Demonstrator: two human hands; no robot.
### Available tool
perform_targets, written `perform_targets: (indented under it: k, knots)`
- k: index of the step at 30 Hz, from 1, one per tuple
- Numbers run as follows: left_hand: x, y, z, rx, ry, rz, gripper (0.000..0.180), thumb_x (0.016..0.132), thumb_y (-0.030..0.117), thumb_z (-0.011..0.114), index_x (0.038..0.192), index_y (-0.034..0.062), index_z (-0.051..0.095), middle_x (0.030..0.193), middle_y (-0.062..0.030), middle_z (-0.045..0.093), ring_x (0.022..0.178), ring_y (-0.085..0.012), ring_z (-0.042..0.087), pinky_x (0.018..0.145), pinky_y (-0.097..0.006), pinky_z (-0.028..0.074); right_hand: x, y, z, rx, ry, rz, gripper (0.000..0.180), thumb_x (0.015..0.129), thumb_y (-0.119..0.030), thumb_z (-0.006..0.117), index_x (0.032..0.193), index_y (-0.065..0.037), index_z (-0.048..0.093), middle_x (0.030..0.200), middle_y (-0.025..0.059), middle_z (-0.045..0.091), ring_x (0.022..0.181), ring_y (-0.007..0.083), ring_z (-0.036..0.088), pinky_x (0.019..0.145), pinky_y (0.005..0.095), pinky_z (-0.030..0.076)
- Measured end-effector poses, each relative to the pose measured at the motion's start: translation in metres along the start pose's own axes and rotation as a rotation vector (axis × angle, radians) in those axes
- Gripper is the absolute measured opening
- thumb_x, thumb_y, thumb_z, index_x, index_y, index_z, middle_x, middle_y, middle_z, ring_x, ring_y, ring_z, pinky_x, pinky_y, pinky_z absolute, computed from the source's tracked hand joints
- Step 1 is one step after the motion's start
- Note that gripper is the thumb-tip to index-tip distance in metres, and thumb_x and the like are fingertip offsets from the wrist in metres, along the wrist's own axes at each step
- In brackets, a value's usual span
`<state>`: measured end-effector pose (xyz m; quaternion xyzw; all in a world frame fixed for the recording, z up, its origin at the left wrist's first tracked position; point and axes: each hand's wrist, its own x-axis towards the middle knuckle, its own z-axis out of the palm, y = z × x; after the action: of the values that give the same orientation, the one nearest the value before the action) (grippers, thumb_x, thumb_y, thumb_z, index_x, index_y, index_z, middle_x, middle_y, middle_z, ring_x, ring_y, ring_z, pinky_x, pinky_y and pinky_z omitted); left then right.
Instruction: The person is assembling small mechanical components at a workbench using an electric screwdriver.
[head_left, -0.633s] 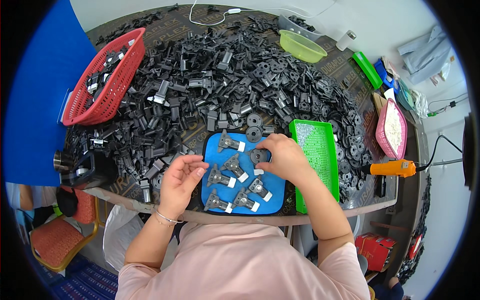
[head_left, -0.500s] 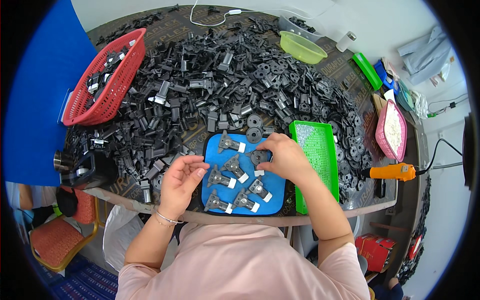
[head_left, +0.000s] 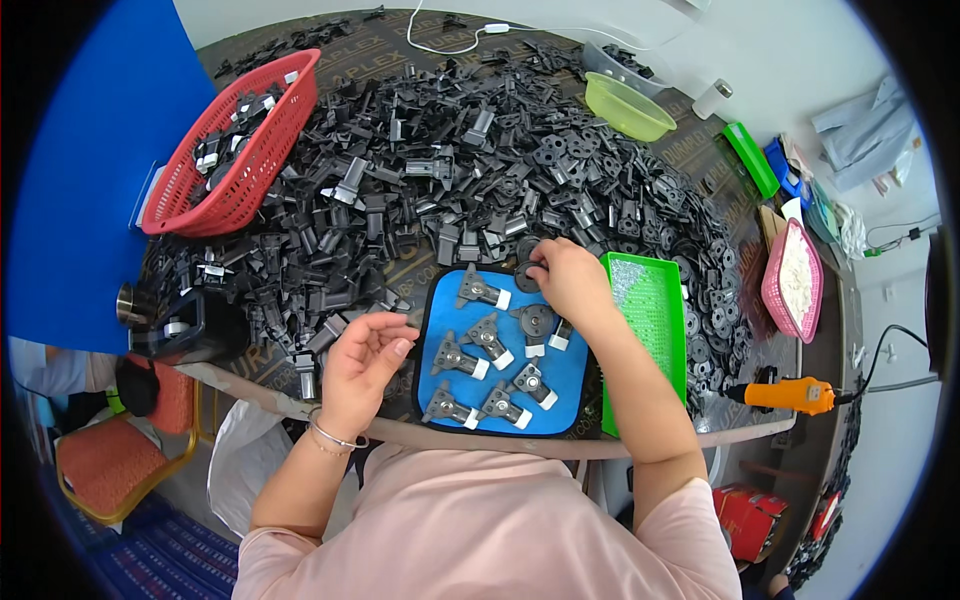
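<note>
A blue mat (head_left: 565,400) lies in front of me with several black plastic fittings with white ends on it, such as one fitting (head_left: 484,288) at the top left. My right hand (head_left: 575,283) is over the mat's upper right, thumb and fingertips closed at the edge of a round black disc (head_left: 525,278). A fitting with a round black plate (head_left: 535,322) lies just below that hand, and another white-ended piece sits partly under its wrist. My left hand (head_left: 368,355) hovers beside the mat's left edge, fingers loosely curled and apart, holding nothing.
A large heap of black plastic parts (head_left: 440,150) covers the table beyond the mat. Right of the mat stands a green tray (head_left: 680,350), then an orange electric screwdriver (head_left: 790,396). A red basket (head_left: 285,130) is at far left, a pink basket (head_left: 815,290) at far right.
My right hand has moved away from the round-plated fitting to the disc at the mat's upper edge. My left hand stays nearly still. The whole view has shifted slightly.
</note>
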<state>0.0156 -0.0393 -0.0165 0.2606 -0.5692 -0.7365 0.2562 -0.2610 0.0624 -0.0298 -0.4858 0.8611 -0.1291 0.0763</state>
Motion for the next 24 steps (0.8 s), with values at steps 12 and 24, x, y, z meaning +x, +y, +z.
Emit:
perform_targets:
  k: [12,24]
  knots:
    - [-0.001,-0.002,-0.002,-0.036,-0.009,0.007,0.024,0.092,0.007,0.060,0.115,0.0014,0.055,0.104,-0.0075,0.064,0.098,-0.0132,0.060,0.089,-0.027,0.047,0.001,-0.044,0.002,0.438,-0.110,0.094,0.024,0.079,-0.015,0.070,0.099,-0.003,0.066,0.072,0.0072,0.068,0.069,0.0203,0.066,0.066,0.0323,0.051]
    - [-0.004,-0.004,-0.006,-0.051,-0.012,0.025,0.026,0.092,0.002,0.058,0.118,-0.0009,0.053,0.105,-0.0080,0.063,0.097,-0.0112,0.058,0.087,-0.023,0.046,-0.009,-0.059,-0.012,0.207,-0.160,-0.053,0.050,0.072,-0.034,0.076,0.113,-0.008,0.065,0.106,0.0115,0.063,0.092,0.0285,0.063,0.081,0.0372,0.051]
